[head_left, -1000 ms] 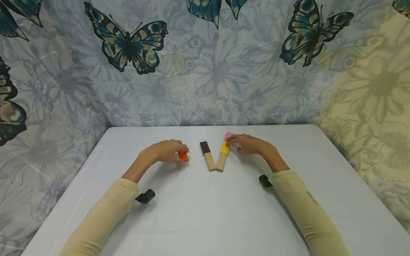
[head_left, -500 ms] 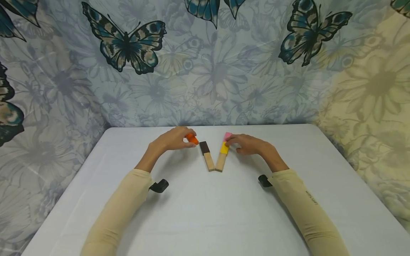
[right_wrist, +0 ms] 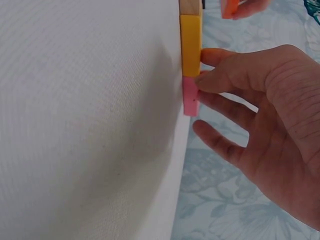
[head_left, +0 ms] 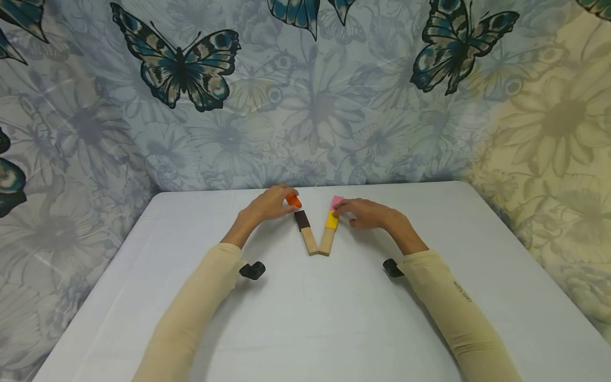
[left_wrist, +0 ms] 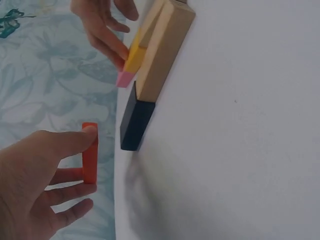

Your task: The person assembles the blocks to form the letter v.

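Observation:
My left hand (head_left: 273, 203) pinches an orange block (left_wrist: 90, 157) between thumb and fingers, held up just beyond the far end of a dark brown block (head_left: 302, 219). That dark block lines up end to end with a plain wooden block (head_left: 309, 242). A second plain wooden block (head_left: 326, 242) meets the first at the near ends, making a V. Its line runs on through a yellow block (right_wrist: 191, 45) to a pink block (right_wrist: 190, 97). The fingertips of my right hand (head_left: 368, 212) rest on the yellow and pink blocks where they join.
All the laid blocks lie on a white table (head_left: 305, 318) near its far edge. Behind it hangs a butterfly-and-flower cloth (head_left: 324, 122). A black wrist device (head_left: 252, 270) juts from the left sleeve, another black device (head_left: 392, 268) from the right.
My left hand has carried the orange block away from me and to the right, from left of the V to the dark block's far end. The right hand has stayed on its blocks.

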Available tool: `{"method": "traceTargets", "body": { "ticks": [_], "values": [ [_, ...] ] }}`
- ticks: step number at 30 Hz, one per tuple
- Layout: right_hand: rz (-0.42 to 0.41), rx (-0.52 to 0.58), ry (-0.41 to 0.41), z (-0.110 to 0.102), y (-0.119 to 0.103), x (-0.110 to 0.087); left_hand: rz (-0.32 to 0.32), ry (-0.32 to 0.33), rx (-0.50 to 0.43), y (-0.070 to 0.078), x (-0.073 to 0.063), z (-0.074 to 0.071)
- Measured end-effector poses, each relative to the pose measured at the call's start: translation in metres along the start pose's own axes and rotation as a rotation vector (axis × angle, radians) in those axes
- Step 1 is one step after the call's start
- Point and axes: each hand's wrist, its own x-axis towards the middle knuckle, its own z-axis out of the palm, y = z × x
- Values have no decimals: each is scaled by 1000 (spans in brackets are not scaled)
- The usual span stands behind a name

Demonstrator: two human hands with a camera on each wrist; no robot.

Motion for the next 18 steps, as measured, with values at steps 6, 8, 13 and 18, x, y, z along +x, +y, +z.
{"method": "traceTargets", "body": {
  "ticks": [6, 8, 13, 18],
  "values": [
    [-1, 14, -8, 1, -1, 1, -39, 3, -5, -2, 11, 9],
    [-1, 18, -4, 1, -1, 1, -55, -2, -18, -5, 13, 11],
    [-8, 20, 7, 1, -2, 0, -56, -16, -24, -13, 15, 17],
    [-4, -4, 1, 0, -1, 0, -22, 13, -64, -18, 18, 23]
  ]
}}
